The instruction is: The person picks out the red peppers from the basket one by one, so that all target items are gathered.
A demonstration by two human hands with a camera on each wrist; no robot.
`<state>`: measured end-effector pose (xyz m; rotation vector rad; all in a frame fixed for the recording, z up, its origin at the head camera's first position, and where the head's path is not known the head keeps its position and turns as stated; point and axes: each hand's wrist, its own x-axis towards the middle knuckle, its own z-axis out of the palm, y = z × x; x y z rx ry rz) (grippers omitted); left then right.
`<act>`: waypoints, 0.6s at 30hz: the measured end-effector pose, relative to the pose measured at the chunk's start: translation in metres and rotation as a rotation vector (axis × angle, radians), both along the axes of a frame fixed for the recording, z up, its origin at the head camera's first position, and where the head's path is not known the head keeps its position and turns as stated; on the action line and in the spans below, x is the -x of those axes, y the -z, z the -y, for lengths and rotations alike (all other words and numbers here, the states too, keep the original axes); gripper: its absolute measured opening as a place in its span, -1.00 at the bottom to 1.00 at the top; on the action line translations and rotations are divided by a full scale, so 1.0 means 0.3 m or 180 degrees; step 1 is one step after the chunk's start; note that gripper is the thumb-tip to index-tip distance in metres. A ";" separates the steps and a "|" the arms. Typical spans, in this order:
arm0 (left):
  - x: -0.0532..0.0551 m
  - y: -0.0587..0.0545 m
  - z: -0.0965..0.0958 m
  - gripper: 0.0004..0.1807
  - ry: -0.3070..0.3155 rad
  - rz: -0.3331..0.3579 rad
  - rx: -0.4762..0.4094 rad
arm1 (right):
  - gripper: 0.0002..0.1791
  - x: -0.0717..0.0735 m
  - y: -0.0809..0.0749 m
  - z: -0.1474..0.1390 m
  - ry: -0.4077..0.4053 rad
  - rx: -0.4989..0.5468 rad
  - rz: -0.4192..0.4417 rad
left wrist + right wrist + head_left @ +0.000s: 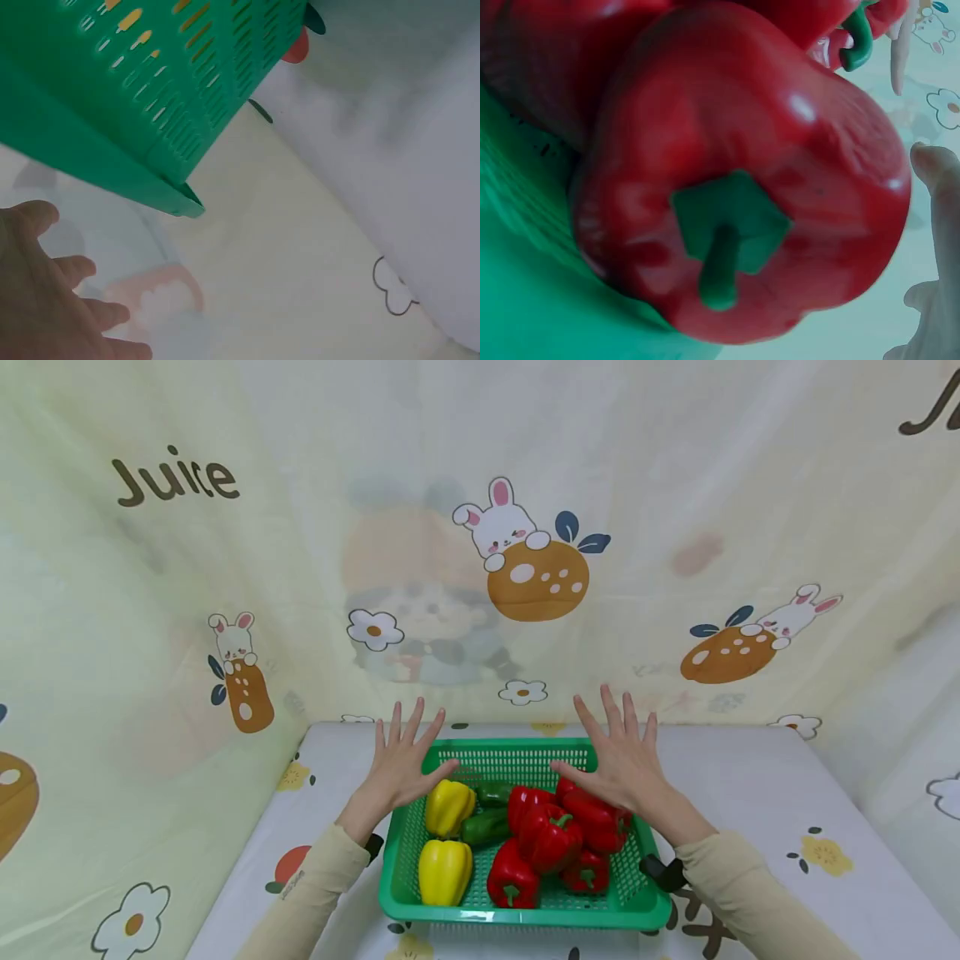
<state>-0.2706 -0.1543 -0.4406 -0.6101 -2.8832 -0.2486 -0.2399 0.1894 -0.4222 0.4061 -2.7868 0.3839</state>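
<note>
Both hands are spread over a green plastic basket (525,917), fingers straight and pointing away, with nothing held. My left hand (401,767) is above the basket's left rim, near a yellow bell pepper (450,807); a second yellow bell pepper (445,872) lies in front of it. Over the right side, my right hand (622,764) partly covers a pile of red bell peppers (550,837). Dark green cucumber-like pieces (485,827) lie in the middle. The right wrist view shows a red bell pepper (742,150) close up, with fingers (946,225) beside it.
The basket stands on a table with a white patterned cloth (750,802). Behind it and on both sides hangs a pale curtain (645,460) printed with rabbits and flowers. A dark wrist strap (663,872) shows at the right cuff.
</note>
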 end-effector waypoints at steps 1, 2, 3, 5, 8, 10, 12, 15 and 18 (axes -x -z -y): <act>-0.002 0.005 0.003 -0.10 -0.0003 -0.0008 -0.0001 | 0.12 -0.003 0.005 -0.002 -0.0004 0.0009 -0.0009; -0.004 0.011 0.006 -0.10 -0.0007 0.0005 -0.0001 | 0.12 -0.006 0.010 -0.003 -0.0012 0.0013 -0.0014; -0.006 0.017 0.010 -0.11 -0.0003 0.0021 -0.0028 | 0.11 -0.009 0.016 -0.005 -0.0010 0.0009 -0.0018; -0.009 0.028 0.016 -0.11 -0.0008 0.0055 -0.0063 | 0.11 -0.012 0.025 -0.008 -0.0003 0.0002 -0.0020; -0.011 0.044 0.023 -0.10 -0.0028 0.0079 -0.0091 | 0.11 -0.015 0.034 -0.013 0.0019 0.0000 -0.0009; -0.011 0.054 0.025 -0.10 -0.0035 0.0048 -0.0115 | 0.11 -0.015 0.037 -0.015 0.0035 0.0009 -0.0001; -0.013 0.062 0.027 -0.11 -0.0037 0.0043 -0.0145 | 0.11 -0.016 0.036 -0.015 0.0045 0.0011 0.0018; -0.016 0.073 0.029 -0.12 -0.0029 0.0057 -0.0203 | 0.11 -0.017 0.034 -0.015 0.0049 0.0002 0.0041; -0.020 0.083 0.033 -0.14 -0.0007 0.0071 -0.0273 | 0.10 -0.019 0.029 -0.016 0.0052 -0.0014 0.0077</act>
